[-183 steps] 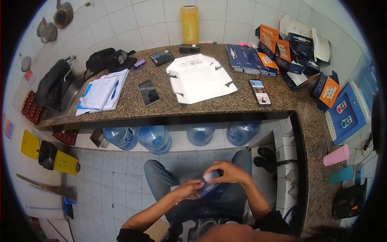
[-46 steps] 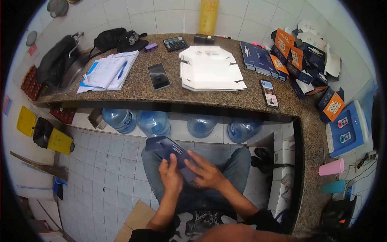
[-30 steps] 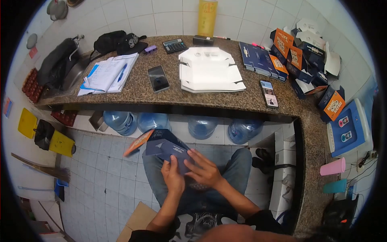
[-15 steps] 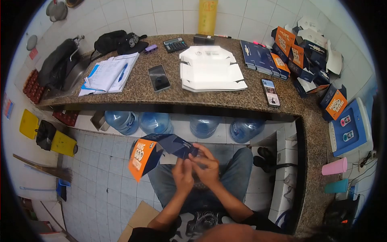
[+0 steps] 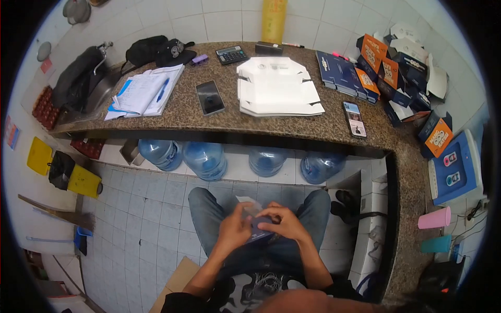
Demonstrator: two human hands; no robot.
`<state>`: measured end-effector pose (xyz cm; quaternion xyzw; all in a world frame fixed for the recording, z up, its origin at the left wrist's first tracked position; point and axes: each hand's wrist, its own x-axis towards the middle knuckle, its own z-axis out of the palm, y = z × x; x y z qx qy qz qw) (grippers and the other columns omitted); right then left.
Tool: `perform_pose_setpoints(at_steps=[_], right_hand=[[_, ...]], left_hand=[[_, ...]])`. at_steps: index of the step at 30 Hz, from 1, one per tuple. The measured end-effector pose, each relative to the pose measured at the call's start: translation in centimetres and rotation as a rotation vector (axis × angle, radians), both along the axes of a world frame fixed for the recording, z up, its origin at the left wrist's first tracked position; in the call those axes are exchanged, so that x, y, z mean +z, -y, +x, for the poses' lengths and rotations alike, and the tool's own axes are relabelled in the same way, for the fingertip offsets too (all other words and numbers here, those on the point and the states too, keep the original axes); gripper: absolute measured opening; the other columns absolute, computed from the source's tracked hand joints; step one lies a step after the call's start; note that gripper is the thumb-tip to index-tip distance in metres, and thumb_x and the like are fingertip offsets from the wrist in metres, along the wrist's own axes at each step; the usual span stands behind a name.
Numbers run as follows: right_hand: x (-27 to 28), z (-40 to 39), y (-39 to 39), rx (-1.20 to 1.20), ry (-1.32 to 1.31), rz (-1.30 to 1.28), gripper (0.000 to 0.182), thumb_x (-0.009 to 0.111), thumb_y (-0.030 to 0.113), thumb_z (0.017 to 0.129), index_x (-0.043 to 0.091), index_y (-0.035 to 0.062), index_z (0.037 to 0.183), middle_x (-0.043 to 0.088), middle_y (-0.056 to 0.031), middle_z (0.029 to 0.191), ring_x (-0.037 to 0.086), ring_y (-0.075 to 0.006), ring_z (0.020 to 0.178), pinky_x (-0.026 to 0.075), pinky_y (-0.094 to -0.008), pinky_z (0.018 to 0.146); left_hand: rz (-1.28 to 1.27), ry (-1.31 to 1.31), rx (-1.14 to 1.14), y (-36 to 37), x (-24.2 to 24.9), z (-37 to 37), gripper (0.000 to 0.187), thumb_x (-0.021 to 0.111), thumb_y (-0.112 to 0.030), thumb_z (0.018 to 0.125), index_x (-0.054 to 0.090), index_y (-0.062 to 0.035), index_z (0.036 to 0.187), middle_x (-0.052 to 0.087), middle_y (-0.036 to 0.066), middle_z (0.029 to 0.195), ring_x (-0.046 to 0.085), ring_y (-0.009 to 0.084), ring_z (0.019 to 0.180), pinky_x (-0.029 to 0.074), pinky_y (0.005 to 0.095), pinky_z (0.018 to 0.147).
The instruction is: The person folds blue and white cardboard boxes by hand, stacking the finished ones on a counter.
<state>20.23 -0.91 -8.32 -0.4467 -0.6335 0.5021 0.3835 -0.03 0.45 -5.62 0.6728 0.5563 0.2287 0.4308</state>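
Note:
Low over my lap is a small navy cardboard box (image 5: 259, 238), partly hidden by my fingers and blurred. A whitish flap (image 5: 246, 200) of it points up toward the counter. My left hand (image 5: 236, 227) is closed on the box's left side. On the other side, my right hand (image 5: 285, 223) grips it with bent fingers, the thumb lying over the navy face. On the counter in front lies a stack of flat white box blanks (image 5: 276, 86).
Folded navy and orange boxes (image 5: 373, 49) are heaped at the counter's right, beside flat navy blanks (image 5: 342, 75). Two phones (image 5: 210, 97), papers (image 5: 143, 94) and a calculator (image 5: 231, 55) lie on the counter (image 5: 193, 122). Large water bottles (image 5: 206, 159) stand beneath.
The box has come from the left, in front of my knees, closer to my body and turned, so its orange face no longer shows. Both hands have shifted with it.

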Motion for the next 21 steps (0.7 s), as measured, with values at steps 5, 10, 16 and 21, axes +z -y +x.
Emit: perform_pose_setpoints(at_steps=[5, 10, 16, 21], right_hand=[[1.1, -0.6, 0.0, -0.205, 0.053, 0.019, 0.036, 0.084, 0.016, 0.077, 0.072, 0.0075, 0.110, 0.052, 0.0001, 0.089, 0.047, -0.0092, 0.071, 0.038, -0.0256, 0.060], [4.5, -0.7, 0.6, -0.073, 0.294, 0.366, 0.053, 0.089, 0.027, 0.070, 0.067, 0.0082, 0.115, 0.056, -0.0009, 0.095, 0.054, -0.0136, 0.079, 0.044, -0.0301, 0.065], [2.2, 3.4, 0.9, -0.339, -0.068, 0.214, 0.061, 0.085, 0.036, 0.076, 0.058, 0.0077, 0.123, 0.056, -0.0049, 0.119, 0.055, -0.0178, 0.113, 0.046, -0.0329, 0.093], [-0.3, 2.6, 1.8, -0.561, -0.466, -0.250, 0.064, 0.067, 0.041, 0.093, 0.042, 0.0013, 0.136, 0.053, -0.0132, 0.130, 0.051, -0.0220, 0.121, 0.039, -0.0354, 0.105]], left_hand=[[-0.048, 0.196, -0.051, -1.2, 0.2, -0.5, 0.038, 0.057, -0.010, 0.094, 0.049, -0.0116, 0.130, 0.067, 0.016, 0.072, 0.068, 0.0252, 0.068, 0.048, 0.0354, 0.064], [0.023, 0.345, -0.084, -1.8, -0.2, -1.1, 0.041, 0.060, -0.011, 0.095, 0.047, -0.0090, 0.134, 0.066, 0.009, 0.069, 0.060, 0.0123, 0.061, 0.043, 0.0276, 0.057], [-0.591, 1.240, 0.100, -3.3, 1.1, -5.7, 0.083, 0.076, -0.037, 0.085, 0.034, 0.0000, 0.147, 0.070, 0.009, 0.101, 0.066, 0.0135, 0.087, 0.049, 0.0226, 0.076], [-0.252, 0.903, -0.114, -3.6, -1.3, -7.0, 0.068, 0.079, -0.022, 0.084, 0.046, 0.0026, 0.139, 0.070, 0.009, 0.107, 0.066, 0.0147, 0.092, 0.049, 0.0229, 0.082]])
